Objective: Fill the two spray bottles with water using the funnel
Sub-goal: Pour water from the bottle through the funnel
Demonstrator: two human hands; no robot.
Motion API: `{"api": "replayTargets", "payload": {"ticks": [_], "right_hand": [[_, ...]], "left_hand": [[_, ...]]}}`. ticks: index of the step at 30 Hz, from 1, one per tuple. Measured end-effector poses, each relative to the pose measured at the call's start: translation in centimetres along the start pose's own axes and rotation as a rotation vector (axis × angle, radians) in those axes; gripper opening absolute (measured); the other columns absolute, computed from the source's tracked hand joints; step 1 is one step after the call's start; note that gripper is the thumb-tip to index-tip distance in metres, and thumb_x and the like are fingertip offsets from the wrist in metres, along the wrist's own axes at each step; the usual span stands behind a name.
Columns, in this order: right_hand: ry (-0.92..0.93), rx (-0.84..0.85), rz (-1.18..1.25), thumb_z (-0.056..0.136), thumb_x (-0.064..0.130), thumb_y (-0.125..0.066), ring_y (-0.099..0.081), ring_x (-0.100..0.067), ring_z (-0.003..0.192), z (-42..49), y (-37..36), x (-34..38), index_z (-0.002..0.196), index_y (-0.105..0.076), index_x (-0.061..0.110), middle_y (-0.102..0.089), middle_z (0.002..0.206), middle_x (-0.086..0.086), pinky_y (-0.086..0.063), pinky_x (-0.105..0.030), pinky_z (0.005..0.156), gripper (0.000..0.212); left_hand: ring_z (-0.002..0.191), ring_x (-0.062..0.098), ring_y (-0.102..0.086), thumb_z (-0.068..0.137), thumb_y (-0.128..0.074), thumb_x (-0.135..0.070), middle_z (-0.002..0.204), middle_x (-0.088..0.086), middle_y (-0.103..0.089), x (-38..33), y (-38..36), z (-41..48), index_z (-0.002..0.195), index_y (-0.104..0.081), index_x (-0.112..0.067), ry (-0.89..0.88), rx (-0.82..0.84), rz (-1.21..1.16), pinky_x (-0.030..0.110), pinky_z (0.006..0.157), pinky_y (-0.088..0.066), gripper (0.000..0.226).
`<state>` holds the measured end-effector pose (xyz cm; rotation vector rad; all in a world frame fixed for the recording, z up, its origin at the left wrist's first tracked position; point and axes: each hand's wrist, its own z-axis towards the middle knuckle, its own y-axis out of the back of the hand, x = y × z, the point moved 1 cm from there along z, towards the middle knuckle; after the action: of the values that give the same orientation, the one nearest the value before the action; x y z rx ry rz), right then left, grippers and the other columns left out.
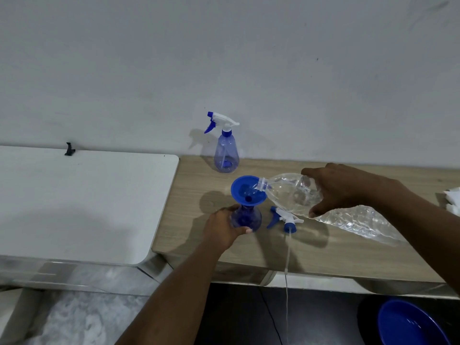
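1. Holding the open spray bottle [245,218] on the desk [189,220], the left hand [222,229] curls round it.
2. A blue funnel [242,186] sits in its neck.
3. The other spray bottle [226,155] stands behind, top on.
4. A loose spray top [286,218] lies just beside.
5. The right hand [334,189] grips a tipped water bottle [290,192], mouth over the funnel.

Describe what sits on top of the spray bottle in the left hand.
A blue funnel, with the clear water bottle tipped into it. The funnel hides the spray bottle's neck.
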<state>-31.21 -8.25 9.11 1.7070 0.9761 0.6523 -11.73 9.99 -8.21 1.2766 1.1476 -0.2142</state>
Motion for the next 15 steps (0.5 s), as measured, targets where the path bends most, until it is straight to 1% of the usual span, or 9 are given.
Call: {"api": "replayTargets", "payload": {"ticks": [1,2,5,7,9,12,15], "right_hand": [[-0.002,-0.001,-0.001,0.063,0.066,-0.081,-0.052,-0.023,0.109,0.04,-0.04,-0.03,0.139,-0.042,0.027,-0.063,0.114,0.002,-0.047,-0.038,0.089,0.093],[-0.006,0.001,0.001,0.063,0.066,-0.080,-0.052,-0.022,0.107,0.07,-0.05,-0.04,0.138,-0.042,0.027,-0.063,0.113,0.003,-0.048,-0.038,0.089,0.093],[-0.004,0.005,0.005,0.062,0.066,-0.081,-0.049,-0.018,0.097,0.12,-0.14,0.00,0.136,-0.043,0.028,-0.056,0.098,0.008,-0.049,-0.038,0.087,0.091],[-0.002,0.001,0.010,0.062,0.066,-0.081,-0.049,-0.019,0.099,0.09,-0.20,0.00,0.138,-0.042,0.028,-0.050,0.095,0.011,-0.048,-0.037,0.087,0.093],[-0.005,0.000,0.015,0.063,0.065,-0.081,-0.051,-0.021,0.105,0.06,-0.26,-0.09,0.141,-0.040,0.027,-0.049,0.096,0.011,-0.047,-0.037,0.087,0.097],[-0.016,0.002,0.015,0.062,0.067,-0.081,-0.053,-0.022,0.108,0.08,-0.36,-0.36,0.141,-0.040,0.027,-0.055,0.098,0.008,-0.048,-0.038,0.089,0.098],[-0.028,0.018,0.017,0.062,0.067,-0.081,-0.053,-0.023,0.112,0.12,-0.51,-0.50,0.141,-0.039,0.028,-0.062,0.113,0.001,-0.048,-0.039,0.090,0.098]], "left_hand": [[0.110,0.015,-0.064,0.060,-0.091,-0.042,0.123,-0.004,-0.069,-0.01,0.01,-0.01,0.130,-0.063,-0.025,0.004,0.000,-0.004,0.034,0.096,-0.051,0.077],[0.109,0.015,-0.064,0.060,-0.091,-0.042,0.122,-0.004,-0.069,0.00,0.02,0.00,0.130,-0.063,-0.025,0.006,-0.002,-0.007,0.033,0.096,-0.051,0.077],[0.106,0.014,-0.065,0.059,-0.091,-0.044,0.118,-0.006,-0.070,0.01,0.06,-0.03,0.127,-0.065,-0.026,-0.003,-0.004,-0.003,0.030,0.092,-0.051,0.075],[0.105,0.013,-0.065,0.059,-0.091,-0.042,0.117,-0.006,-0.070,0.01,0.04,-0.05,0.125,-0.066,-0.027,-0.006,-0.004,-0.012,0.029,0.091,-0.051,0.073],[0.104,0.012,-0.065,0.058,-0.091,-0.041,0.118,-0.007,-0.070,0.03,0.00,-0.06,0.126,-0.065,-0.027,0.001,-0.007,-0.012,0.028,0.092,-0.050,0.074],[0.105,0.012,-0.064,0.058,-0.091,-0.042,0.119,-0.006,-0.070,0.08,-0.04,-0.04,0.127,-0.065,-0.027,0.003,-0.011,-0.014,0.029,0.093,-0.050,0.076],[0.105,0.013,-0.065,0.059,-0.091,-0.041,0.118,-0.005,-0.070,-0.03,0.04,-0.03,0.126,-0.065,-0.026,-0.008,-0.012,0.000,0.028,0.092,-0.050,0.073]]}}
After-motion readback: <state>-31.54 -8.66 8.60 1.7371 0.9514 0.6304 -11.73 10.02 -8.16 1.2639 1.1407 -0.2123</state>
